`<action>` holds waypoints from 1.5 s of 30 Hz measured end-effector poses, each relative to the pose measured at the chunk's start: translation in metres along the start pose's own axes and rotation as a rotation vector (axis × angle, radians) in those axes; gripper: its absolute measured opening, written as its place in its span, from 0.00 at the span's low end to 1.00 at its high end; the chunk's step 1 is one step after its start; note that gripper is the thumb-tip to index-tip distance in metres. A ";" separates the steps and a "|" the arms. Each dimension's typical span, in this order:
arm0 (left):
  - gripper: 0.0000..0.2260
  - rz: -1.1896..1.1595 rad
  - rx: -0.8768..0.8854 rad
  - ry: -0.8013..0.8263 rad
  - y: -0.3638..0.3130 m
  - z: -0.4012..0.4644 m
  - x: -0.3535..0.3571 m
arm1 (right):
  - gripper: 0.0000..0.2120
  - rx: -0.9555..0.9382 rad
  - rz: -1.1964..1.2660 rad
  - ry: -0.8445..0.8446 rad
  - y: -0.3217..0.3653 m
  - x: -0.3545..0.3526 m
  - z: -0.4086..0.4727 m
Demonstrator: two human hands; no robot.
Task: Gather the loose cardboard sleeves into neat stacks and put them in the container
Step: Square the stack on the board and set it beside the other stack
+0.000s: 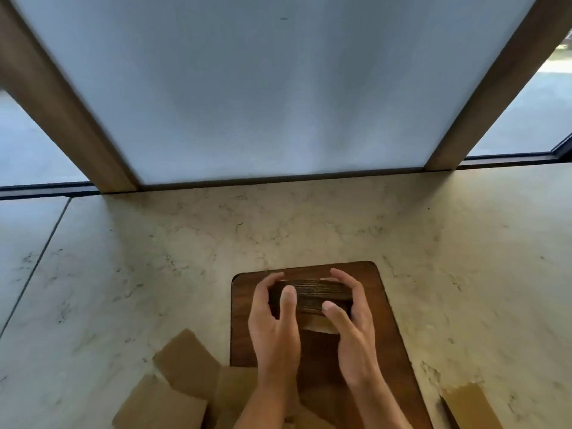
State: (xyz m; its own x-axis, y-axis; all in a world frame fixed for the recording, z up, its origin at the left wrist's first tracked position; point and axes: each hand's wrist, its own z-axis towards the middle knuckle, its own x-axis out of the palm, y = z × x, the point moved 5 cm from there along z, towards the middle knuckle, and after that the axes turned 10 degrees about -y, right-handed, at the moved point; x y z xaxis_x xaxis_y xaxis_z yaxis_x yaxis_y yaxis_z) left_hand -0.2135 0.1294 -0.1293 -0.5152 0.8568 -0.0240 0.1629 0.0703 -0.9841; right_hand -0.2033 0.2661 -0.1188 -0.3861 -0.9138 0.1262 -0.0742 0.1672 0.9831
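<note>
While both hands, left hand (274, 323) and right hand (349, 329), clamp the sleeve stack (312, 294) ends, I'd squeeze evenly. Light, slippery cardboard fans out easily.

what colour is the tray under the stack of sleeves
Dark walnut brown with a wood grain, seen in the head view: the tray beneath the stack.

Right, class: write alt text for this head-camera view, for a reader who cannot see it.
Both hands, left hand and right hand, grip a stack of cardboard sleeves above a dark wooden tray on a marble counter. Loose sleeves lie at the near left.
</note>
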 end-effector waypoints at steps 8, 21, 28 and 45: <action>0.09 0.130 0.208 -0.249 0.004 0.010 0.005 | 0.06 -0.115 -0.299 -0.483 -0.010 -0.006 0.015; 0.10 -0.015 0.085 -0.122 0.007 0.010 0.012 | 0.12 -0.139 -0.187 -0.387 -0.025 0.000 0.027; 0.20 0.085 0.038 -0.363 -0.005 0.023 0.008 | 0.16 0.004 -0.224 -0.226 -0.008 0.011 0.010; 0.29 0.201 -0.685 0.542 -0.031 -0.144 0.072 | 0.25 0.414 -0.395 -0.194 0.056 -0.210 -0.082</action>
State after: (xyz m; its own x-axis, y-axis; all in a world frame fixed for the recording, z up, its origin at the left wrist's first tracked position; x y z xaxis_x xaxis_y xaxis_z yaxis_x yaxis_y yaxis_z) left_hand -0.1346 0.2629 -0.0756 0.0174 0.9972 0.0723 0.7635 0.0334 -0.6450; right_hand -0.0508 0.4367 -0.0792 -0.4139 -0.8585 -0.3028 -0.5829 -0.0055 0.8125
